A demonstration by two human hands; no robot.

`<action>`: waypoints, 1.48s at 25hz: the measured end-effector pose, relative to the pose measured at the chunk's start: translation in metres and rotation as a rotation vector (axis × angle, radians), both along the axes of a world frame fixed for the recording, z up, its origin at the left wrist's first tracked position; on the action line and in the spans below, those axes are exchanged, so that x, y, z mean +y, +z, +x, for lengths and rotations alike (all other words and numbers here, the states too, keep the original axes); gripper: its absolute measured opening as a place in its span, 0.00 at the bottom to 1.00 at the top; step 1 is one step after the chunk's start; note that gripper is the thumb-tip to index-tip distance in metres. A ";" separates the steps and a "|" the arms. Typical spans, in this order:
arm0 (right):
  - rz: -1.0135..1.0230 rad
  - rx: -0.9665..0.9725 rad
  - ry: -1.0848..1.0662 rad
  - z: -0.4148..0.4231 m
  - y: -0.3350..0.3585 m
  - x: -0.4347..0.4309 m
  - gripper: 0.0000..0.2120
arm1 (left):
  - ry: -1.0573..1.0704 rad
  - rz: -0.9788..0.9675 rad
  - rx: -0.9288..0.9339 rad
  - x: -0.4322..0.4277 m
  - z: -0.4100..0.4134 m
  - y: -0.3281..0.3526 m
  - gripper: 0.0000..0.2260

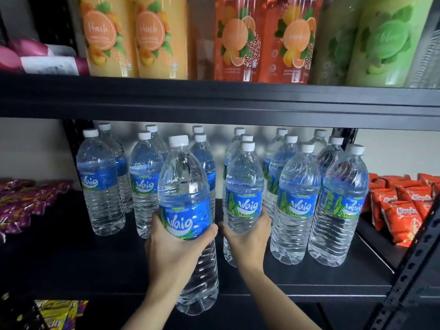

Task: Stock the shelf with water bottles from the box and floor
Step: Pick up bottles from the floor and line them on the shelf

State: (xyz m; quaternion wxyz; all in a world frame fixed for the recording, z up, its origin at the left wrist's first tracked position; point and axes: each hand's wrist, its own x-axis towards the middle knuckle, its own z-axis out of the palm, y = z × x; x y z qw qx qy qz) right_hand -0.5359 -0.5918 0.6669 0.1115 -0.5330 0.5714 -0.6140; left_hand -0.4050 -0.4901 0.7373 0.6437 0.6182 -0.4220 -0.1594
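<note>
- Left hand (176, 246) wrapped round front bottle (185, 177) at label height; its base hangs forward of the shelf (71, 263) lip, not yet set down.
- Right hand (247, 236) grips second bottle (244, 186), base seemingly on shelf.
- Mid-body grips keep both upright, likely to extend the standing rows (297, 206).

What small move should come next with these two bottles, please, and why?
Probably raise the blue-labelled clear plastic water bottle in the left hand onto the black metal shelf: its base hangs below the shelf's front edge, whereas the right hand's matching bottle looks level with the front row.
</note>
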 end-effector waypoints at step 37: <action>0.438 0.595 0.336 -0.073 -0.044 0.022 0.36 | -0.072 -0.054 -0.136 -0.098 0.000 -0.047 0.38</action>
